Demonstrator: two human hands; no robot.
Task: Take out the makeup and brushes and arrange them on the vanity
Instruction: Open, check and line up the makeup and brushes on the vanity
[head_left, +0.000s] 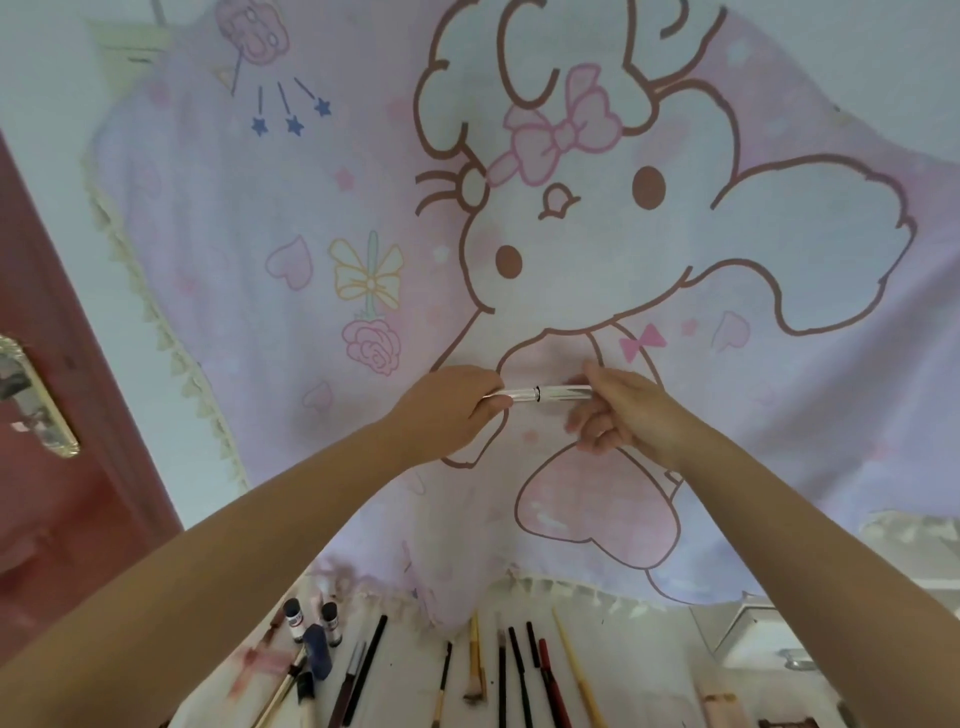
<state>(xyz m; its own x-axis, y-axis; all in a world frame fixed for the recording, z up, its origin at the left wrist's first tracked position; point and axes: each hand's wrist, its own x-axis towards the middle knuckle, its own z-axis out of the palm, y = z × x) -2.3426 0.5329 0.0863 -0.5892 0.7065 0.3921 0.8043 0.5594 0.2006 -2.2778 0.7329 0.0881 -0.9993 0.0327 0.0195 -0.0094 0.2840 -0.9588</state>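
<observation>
Both hands are raised in front of the cartoon-print cloth (363, 218), holding one slim silver tube (537, 393) level between them: the left hand (452, 402) has its grip pinched on the tube's 9 o'clock end, and the right hand (618, 410) pinches the 3 o'clock end, with its lower fingers hanging loose. A dark ring at the tube's middle looks like a cap seam, so the step in hand is probably checking or closing it before laying it down. To do it well, keep the tube level, press the halves straight together rather than at an angle, then lower it into a free gap on the counter (410, 670). That counter, at 6 o'clock, already carries a fan of brushes and pencils (524, 675), with small dark-capped bottles (311, 621) at 7 o'clock. The row is crowded, so setting the tube down carelessly could knock or roll its neighbours. A red door (57, 519) stands at 9 o'clock, well clear.
</observation>
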